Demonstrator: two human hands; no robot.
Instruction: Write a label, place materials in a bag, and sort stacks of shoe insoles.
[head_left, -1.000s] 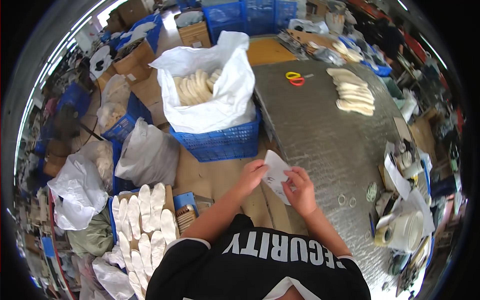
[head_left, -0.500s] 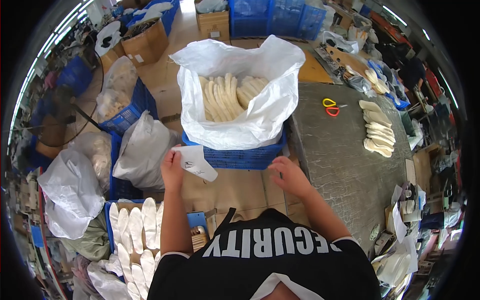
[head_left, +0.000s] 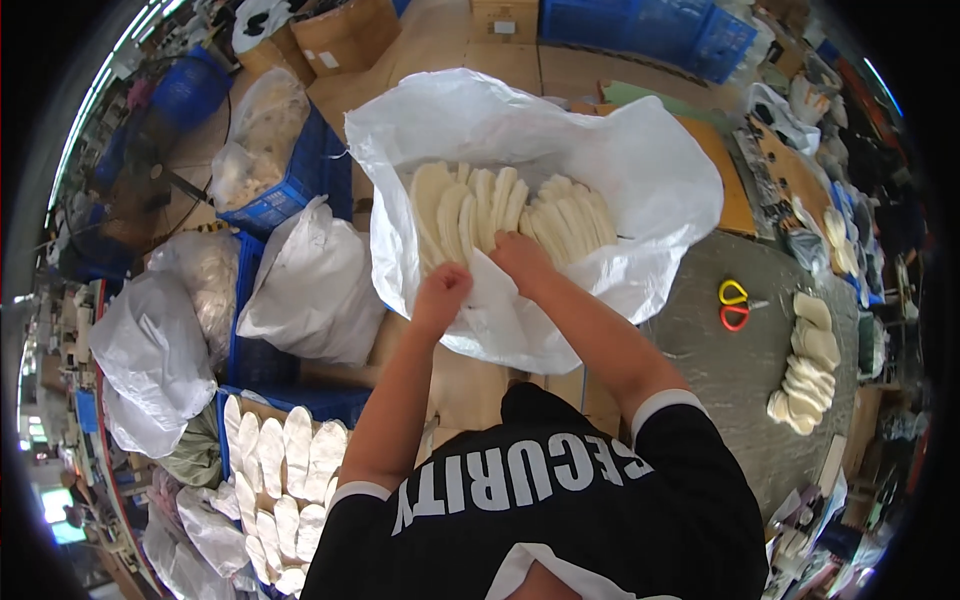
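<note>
A white plastic bag (head_left: 660, 200) gapes wide in front of me, with rows of cream, fuzzy insoles (head_left: 480, 205) standing inside. Both of my hands reach over its near rim. My left hand (head_left: 444, 296) is closed at the front of the left row, beside a pale, straight-edged piece that looks like the white paper slip (head_left: 488, 282). Just right of that piece, my right hand (head_left: 522, 262) has its fingers curled against the insoles. What its fingertips pinch, if anything, is hidden.
On the grey table (head_left: 700, 350) at right lie red-and-yellow scissors (head_left: 735, 305) and a fanned stack of insoles (head_left: 808, 365). Blue crates (head_left: 320, 165) and a filled white sack (head_left: 315, 290) stand at left. White insoles (head_left: 297, 450) lie in rows at lower left.
Both hands have moved from the near side up over the bag's rim and closer together. The slip went along with my left hand. The bag's mouth has spread wider to the right.
</note>
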